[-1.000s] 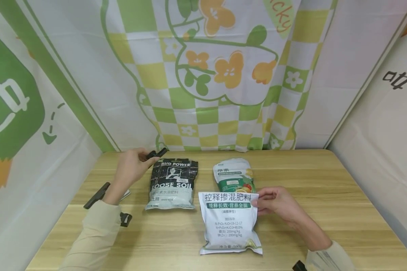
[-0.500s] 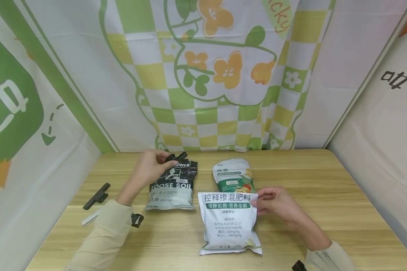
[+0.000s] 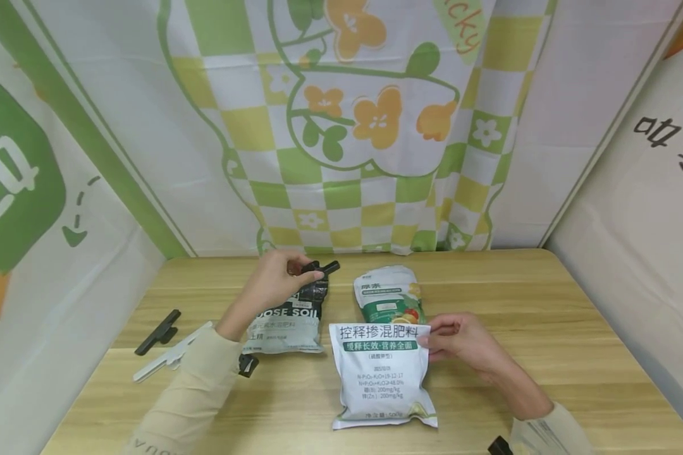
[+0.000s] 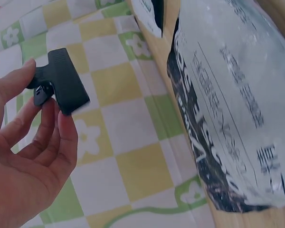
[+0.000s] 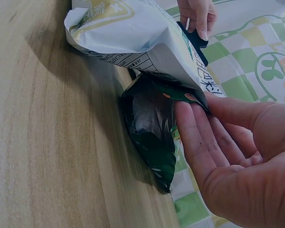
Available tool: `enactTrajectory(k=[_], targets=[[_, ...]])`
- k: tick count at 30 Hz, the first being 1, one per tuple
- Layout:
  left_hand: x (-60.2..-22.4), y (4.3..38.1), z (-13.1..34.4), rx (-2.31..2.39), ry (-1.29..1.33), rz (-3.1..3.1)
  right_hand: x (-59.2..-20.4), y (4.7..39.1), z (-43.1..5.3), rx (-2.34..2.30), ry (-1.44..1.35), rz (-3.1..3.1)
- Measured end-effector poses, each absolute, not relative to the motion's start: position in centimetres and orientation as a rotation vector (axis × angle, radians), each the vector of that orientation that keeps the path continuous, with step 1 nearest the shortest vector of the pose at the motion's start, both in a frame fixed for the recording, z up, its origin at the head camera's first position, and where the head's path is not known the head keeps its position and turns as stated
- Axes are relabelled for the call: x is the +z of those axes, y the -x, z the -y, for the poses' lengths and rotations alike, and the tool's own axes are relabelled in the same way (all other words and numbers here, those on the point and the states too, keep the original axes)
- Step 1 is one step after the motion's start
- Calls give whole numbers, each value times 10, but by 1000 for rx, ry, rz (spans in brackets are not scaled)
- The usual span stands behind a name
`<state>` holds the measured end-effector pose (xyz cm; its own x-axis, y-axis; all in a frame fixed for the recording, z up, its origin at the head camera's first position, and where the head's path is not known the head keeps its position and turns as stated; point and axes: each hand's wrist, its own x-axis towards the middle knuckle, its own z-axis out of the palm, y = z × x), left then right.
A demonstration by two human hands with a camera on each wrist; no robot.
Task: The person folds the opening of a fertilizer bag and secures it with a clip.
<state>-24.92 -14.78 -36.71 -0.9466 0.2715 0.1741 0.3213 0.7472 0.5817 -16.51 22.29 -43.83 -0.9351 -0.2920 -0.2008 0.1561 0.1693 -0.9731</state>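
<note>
In the head view my left hand (image 3: 276, 278) pinches a black bag clip (image 3: 331, 267) between thumb and fingers, over the top of a black and grey LOOSE SOIL bag (image 3: 287, 338). The left wrist view shows the clip (image 4: 69, 83) by its ridged bar, apart from that bag (image 4: 237, 95). My right hand (image 3: 469, 344) pinches the upper right edge of a white fertilizer bag (image 3: 381, 385), thumb in front and fingers behind. This bag overlaps the lower part of a white and green pouch (image 3: 384, 294) lying behind it.
On the left of the wooden table (image 3: 546, 303) lie another black bag clip (image 3: 158, 332) and a white clip (image 3: 167, 359), partly hidden by my left sleeve (image 3: 188, 392). A checkered cloth (image 3: 347, 202) hangs along the table's back edge, with fabric walls on both sides.
My left hand has moved right with the black bag clip, from the soil bag's upper left corner across its top. The white clip shows more now. My right hand stays on the white bag.
</note>
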Motion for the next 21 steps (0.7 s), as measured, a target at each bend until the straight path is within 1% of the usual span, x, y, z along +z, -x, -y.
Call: enactTrajectory(k=[6, 10, 14, 21], targets=[[-367, 249, 137, -1049, 450, 2896, -439, 166, -223, -1826, 112, -2107], [-365, 248, 132, -1078, 472, 2927, -439, 166, -223, -1824, 119, -2113], [-362, 248, 128, -1074, 535, 2925, -439, 166, -224, -1817, 124, -2119], [-359, 249, 118, -1025, 750, 2897, -439, 166, -224, -1817, 126, -2110]])
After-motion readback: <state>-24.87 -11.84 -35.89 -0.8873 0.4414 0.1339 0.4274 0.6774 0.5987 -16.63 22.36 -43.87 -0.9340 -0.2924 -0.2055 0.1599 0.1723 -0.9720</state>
